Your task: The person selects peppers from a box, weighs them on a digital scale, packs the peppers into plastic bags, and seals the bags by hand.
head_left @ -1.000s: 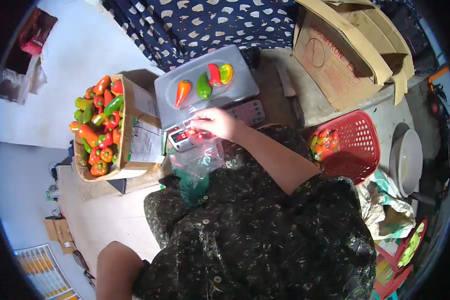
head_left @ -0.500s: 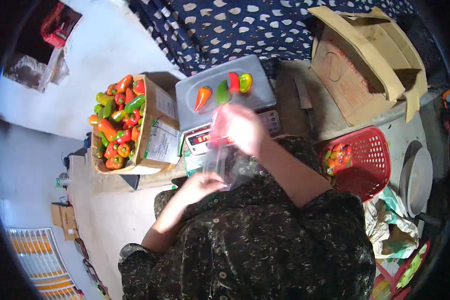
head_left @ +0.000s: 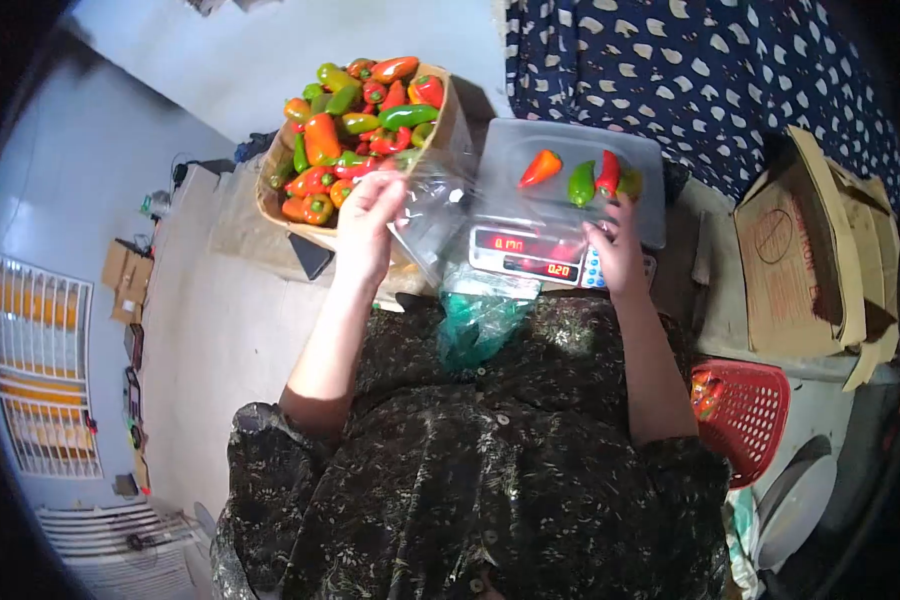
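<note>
My left hand point(head_left: 368, 222) pinches the edge of a clear plastic bag point(head_left: 436, 215), which hangs between the pepper box and the scale. My right hand point(head_left: 617, 250) is over the front edge of the digital scale point(head_left: 494, 215), thumb and fingers apart. Its fingertips reach a yellow-green pepper point(head_left: 630, 183) and partly cover it; whether they touch it I cannot tell. On the scale's grey pan also lie an orange pepper point(head_left: 541, 169), a green pepper point(head_left: 582, 184) and a red pepper point(head_left: 608, 173). Red digits glow on the scale's display point(head_left: 523, 256).
A cardboard box point(head_left: 455, 120) heaped with mixed peppers stands left of the scale. Crumpled green plastic point(head_left: 480, 325) lies in front of the scale. To the right are an open cardboard box point(head_left: 785, 260) and a red basket point(head_left: 755, 415) with peppers. A patterned curtain point(head_left: 690, 80) hangs behind.
My hands have moved apart: the left went up and toward the pepper box with the bag, the right let go of the bag and moved right to the peppers. The view has turned left.
</note>
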Tool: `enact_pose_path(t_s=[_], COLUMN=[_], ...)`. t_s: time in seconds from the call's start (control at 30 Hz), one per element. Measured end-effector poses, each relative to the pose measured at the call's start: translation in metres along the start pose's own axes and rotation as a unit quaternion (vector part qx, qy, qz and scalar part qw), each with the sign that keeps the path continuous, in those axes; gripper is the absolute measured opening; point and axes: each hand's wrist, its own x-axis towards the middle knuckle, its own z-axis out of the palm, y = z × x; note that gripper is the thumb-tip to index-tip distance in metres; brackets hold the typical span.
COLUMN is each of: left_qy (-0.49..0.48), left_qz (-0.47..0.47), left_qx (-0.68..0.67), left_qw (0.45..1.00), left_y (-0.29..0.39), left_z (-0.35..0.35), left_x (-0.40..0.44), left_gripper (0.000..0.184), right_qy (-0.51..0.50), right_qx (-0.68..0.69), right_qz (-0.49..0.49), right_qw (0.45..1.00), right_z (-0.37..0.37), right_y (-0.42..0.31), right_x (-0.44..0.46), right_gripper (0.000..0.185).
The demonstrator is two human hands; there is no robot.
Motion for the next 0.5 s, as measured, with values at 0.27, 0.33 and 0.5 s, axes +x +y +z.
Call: enact_pose_path(t_s=[0.27,0.33,0.5], left_qy=[-0.213,-0.254,-0.252], left_qz=[-0.008,0.024,0.04], left_qx=[0.263,0.289,0.393], left_qw=[0.941,0.922,0.883], left_y=[-0.001,-0.009,-0.011], left_z=[0.069,0.083,0.086], left_x=[-0.032,-0.039,-0.039], left_gripper=[0.012,0.011,0.016], right_qy=[-0.178,-0.264,-0.192], right_qx=[0.097,0.169,0.115], right_qz=[-0.219,-0.136,0.054], right_qw=[0.954,0.94,0.973], right_z=[0.012,0.023,0.004], right_y=[-0.085,-0.087,-0.083], right_x=[-0.033,-0.052,-0.037], right_gripper=[0.074,0.055,0.018])
